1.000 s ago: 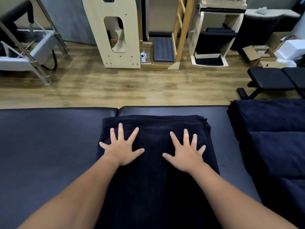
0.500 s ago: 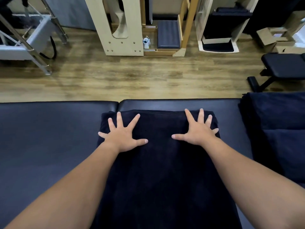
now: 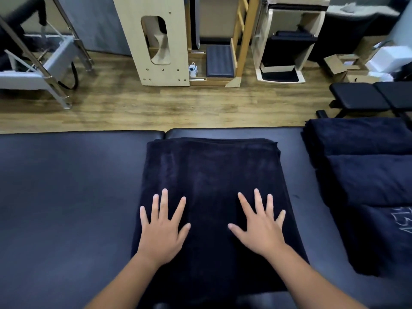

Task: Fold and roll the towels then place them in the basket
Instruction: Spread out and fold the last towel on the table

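Black padded vinyl desk [image 3: 66, 197] runs the full width, seam in the padding up ahead between the two hands. Left hand [image 3: 161, 235] lies flat, palm down, fingers spread and straight, on the left part of the folded dark navy terry towel [image 3: 211, 175]; little finger sits near the towel's left edge. The towel is a long rectangle lying lengthwise away from the person, far folded edge well ahead of both hands, near end behind the wrists. Right hand [image 3: 260, 233] is the same: flat, spread, pressing the towel's right part, thumb pointing toward the left hand, a strip of bare towel between the two. Neither grip pinches or curls round anything. Right of the right hand, apart from the towel across a strip of bare desk, is a pile of dark navy folded towels [image 3: 365, 186], one with pale lettering at the frame edge, not legible. No basket in view.
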Action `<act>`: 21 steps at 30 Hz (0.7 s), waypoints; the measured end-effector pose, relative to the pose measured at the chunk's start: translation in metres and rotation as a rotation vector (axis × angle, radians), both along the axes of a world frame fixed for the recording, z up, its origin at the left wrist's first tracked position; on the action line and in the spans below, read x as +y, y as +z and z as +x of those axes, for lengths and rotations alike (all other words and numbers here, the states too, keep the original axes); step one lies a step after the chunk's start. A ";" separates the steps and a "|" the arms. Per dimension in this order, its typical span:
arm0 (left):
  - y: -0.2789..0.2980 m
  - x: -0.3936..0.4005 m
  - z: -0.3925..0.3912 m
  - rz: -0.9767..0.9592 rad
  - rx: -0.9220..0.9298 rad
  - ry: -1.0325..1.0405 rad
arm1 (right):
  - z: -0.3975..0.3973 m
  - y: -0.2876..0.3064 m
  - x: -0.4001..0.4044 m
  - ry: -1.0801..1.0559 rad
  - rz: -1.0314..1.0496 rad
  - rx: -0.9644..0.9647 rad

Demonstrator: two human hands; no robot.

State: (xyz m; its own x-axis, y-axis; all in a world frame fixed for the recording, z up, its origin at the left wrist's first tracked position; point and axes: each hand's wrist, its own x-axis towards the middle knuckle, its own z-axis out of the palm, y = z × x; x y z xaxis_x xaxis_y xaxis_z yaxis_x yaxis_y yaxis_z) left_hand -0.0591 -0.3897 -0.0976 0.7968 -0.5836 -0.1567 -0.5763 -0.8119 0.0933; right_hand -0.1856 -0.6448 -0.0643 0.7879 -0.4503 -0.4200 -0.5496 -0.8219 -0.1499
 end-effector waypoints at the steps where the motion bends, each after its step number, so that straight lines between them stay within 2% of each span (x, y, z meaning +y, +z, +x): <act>1: -0.001 0.010 -0.012 -0.007 -0.011 -0.012 | -0.014 0.001 0.008 0.017 0.002 0.010; 12: 0.009 0.102 -0.094 0.007 -0.026 -0.230 | -0.144 0.003 0.043 0.101 -0.032 0.074; 15: 0.007 0.118 -0.091 0.038 -0.026 -0.333 | -0.159 0.004 0.034 0.145 -0.114 0.072; 18: 0.011 0.123 -0.082 0.063 0.013 -0.349 | -0.160 0.007 0.029 0.116 -0.158 0.063; 21: 0.018 0.120 -0.083 0.112 -0.032 -0.369 | -0.152 0.011 0.034 0.074 -0.155 0.082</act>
